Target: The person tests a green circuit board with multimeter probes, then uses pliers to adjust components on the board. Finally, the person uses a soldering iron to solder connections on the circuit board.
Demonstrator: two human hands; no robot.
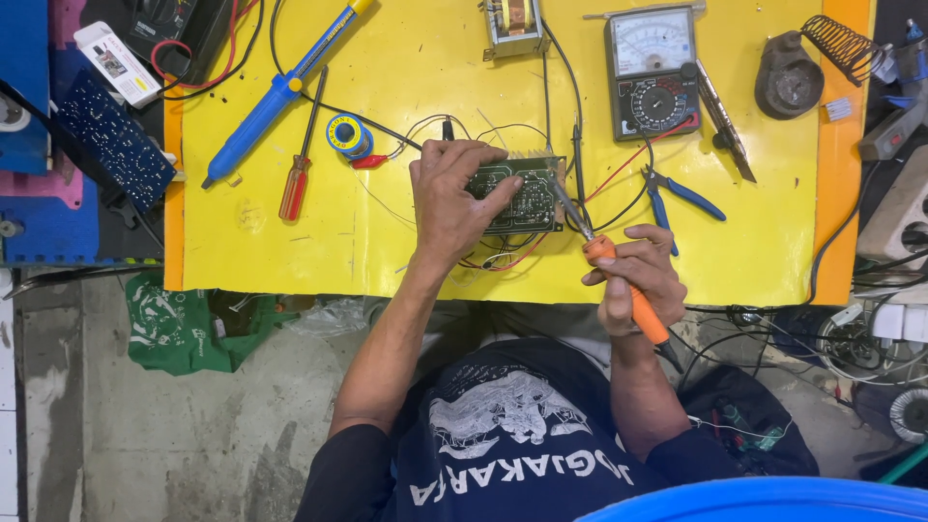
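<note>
Left hand (454,198): palm down, fingers spread and pressed on the board (517,193); it pins the board flat on the yellow counter (406,68).
Right hand (633,275): closed around the orange grip of the iron (619,275), held like a pen; the metal tip slants up and left to the board's right edge.
Board: green, track side up, near the middle of the counter; red and black wires (503,256) trail from under it toward the near edge.
Tip contact: it looks to touch the board's edge, though the exact joint is too small to tell.
Step in hand: by my judgement, soldering or reworking a joint on the board's right side, with the board steadied.
Next move calls for: a steady tip on one pad, the left hand kept clear of the hot metal, and solder brought in; the solder reel (346,133) lies just left of the left hand.
Nearby: blue pump (275,92) and red screwdriver (300,164) at left; meter (652,72) behind; blue pliers (677,198) just right of the board; iron stand (802,68) at far right.
</note>
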